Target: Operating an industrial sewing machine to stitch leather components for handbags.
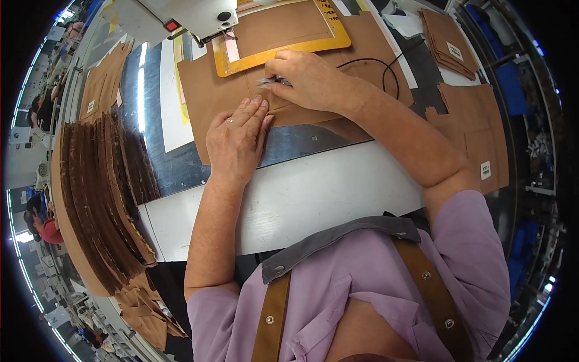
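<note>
A brown fabric panel (208,99) lies spread on the machine bed, with a yellow template frame (289,47) resting on its far part. My left hand (238,134) lies flat on the fabric, fingers stretched away from me. Just beyond its fingertips, my right hand (304,79) is closed around small thread snips (265,80). The snips' blades point left, low over the cloth near the frame's front edge. Most of their body is hidden in my fingers.
A white sewing machine head (181,21) stands over the frame's left end. At left hangs a thick stack of brown pieces (102,199). More brown panels (473,133) lie at right, and a black cable (386,63) loops behind my right forearm.
</note>
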### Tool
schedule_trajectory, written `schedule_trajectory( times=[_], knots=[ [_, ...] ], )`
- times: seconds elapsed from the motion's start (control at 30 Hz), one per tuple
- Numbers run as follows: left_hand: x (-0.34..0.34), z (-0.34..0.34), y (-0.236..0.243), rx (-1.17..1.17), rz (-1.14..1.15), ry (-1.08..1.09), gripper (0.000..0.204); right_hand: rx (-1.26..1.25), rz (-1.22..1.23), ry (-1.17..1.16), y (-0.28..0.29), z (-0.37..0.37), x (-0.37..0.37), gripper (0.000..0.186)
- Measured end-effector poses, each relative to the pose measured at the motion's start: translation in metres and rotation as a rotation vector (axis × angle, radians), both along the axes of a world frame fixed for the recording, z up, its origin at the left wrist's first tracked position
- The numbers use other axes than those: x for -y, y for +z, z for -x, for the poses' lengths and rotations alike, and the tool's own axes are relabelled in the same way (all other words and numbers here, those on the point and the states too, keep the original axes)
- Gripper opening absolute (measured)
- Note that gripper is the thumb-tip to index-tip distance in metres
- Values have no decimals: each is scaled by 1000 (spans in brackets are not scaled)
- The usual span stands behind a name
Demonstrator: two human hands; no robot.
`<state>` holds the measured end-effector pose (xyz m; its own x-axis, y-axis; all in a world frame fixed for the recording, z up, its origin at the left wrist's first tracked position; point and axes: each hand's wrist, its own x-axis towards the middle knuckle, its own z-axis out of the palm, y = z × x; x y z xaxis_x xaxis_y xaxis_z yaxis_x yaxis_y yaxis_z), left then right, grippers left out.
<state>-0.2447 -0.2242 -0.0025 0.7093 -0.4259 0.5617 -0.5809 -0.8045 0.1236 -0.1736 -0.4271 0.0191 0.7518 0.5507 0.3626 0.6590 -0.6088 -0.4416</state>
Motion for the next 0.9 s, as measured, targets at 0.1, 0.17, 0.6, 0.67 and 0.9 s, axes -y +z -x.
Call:
schedule_trajectory(
  times=[0.1,0.17,0.6,0.67,0.9],
  knots=[
    [0,2,3,51,-8,5,18,13,47,-42,0,-1,-9,25],
    [0,2,4,89,-10,13,17,-6,84,-56,2,-3,-13,25],
    [-4,-2,0,103,98,8,19,31,140,-10,9,-24,-16,36],
    [-5,-2,0,115,109,2,19,34,165,1,11,-25,-15,36],
    [-4,-2,-1,94,123,3,19,66,125,27,6,-22,-16,32]
  ],
)
